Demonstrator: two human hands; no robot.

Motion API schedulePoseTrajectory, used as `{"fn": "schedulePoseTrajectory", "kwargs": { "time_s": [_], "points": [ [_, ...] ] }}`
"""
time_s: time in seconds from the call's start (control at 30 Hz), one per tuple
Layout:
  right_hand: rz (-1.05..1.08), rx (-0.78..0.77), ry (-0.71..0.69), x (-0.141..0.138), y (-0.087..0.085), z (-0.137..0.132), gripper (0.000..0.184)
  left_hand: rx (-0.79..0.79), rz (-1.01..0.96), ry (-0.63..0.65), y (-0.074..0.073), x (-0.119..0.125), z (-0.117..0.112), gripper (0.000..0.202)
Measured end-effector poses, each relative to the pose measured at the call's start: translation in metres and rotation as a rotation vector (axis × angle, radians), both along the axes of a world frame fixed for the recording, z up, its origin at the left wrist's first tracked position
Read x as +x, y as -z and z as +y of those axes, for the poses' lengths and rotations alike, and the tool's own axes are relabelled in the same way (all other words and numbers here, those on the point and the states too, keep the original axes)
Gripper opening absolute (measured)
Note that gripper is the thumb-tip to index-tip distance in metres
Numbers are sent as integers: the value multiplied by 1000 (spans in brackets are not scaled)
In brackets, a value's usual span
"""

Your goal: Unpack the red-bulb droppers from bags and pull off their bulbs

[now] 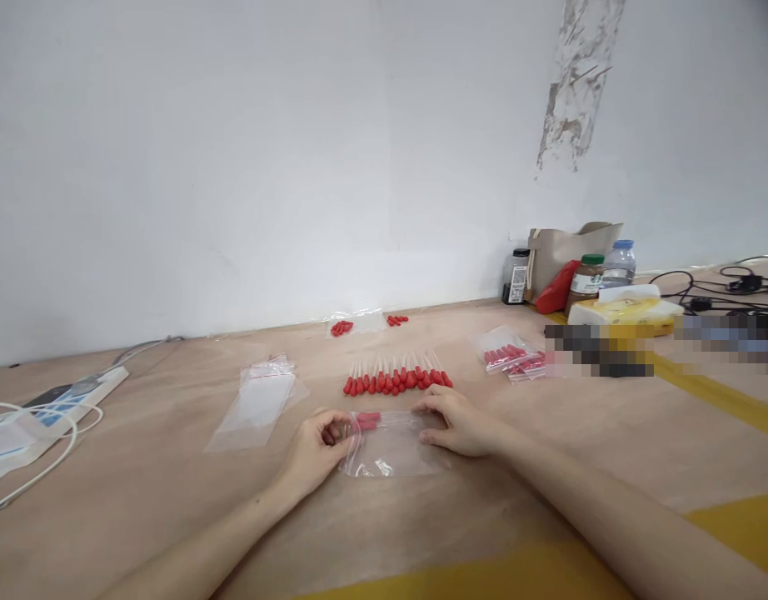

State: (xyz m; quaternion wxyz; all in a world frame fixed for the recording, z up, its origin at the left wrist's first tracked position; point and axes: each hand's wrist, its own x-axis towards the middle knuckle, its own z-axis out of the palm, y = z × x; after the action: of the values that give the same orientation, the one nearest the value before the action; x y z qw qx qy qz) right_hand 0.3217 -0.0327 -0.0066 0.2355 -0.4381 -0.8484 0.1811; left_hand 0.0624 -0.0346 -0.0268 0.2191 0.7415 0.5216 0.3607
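Note:
A clear zip bag (396, 450) lies sideways on the table, with a few red pieces (367, 419) inside near its left end. The thumb and fingers of my left hand (325, 442) pinch that end, by the zip strip. At the other end, my right hand (456, 422) has its thumb and forefinger on the bag, apart from each other. Just beyond the bag is a row of several droppers (396, 379), clear thin stems pointing away and red bulbs towards me.
Flat empty zip bags (262, 400) lie to the left, near a power strip (59, 421) with white cables. Filled bags (512, 354) are at the right. Loose red bulbs (397, 321) and another bag (368, 323) sit by the wall. Jars (587, 279) and a tissue pack (625, 311) stand back right.

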Motion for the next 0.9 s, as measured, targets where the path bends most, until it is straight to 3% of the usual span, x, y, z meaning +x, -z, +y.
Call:
{"fn": "schedulePoseTrajectory", "kwargs": {
  "time_s": [0.1,0.27,0.5,0.73,0.9],
  "points": [
    [0,-38,7,1,0,0,36,-83,-94,28,4,2,6,25],
    [16,-54,-33,3,1,4,32,-93,-113,46,6,4,7,31],
    [37,2,-48,2,9,7,26,-52,-29,42,-4,11,-2,28],
    [65,63,2,-5,14,10,18,-33,-98,31,-10,15,-7,31],
    [116,45,-28,-2,17,12,19,-61,47,168,-13,14,-9,28]
  ]
}}
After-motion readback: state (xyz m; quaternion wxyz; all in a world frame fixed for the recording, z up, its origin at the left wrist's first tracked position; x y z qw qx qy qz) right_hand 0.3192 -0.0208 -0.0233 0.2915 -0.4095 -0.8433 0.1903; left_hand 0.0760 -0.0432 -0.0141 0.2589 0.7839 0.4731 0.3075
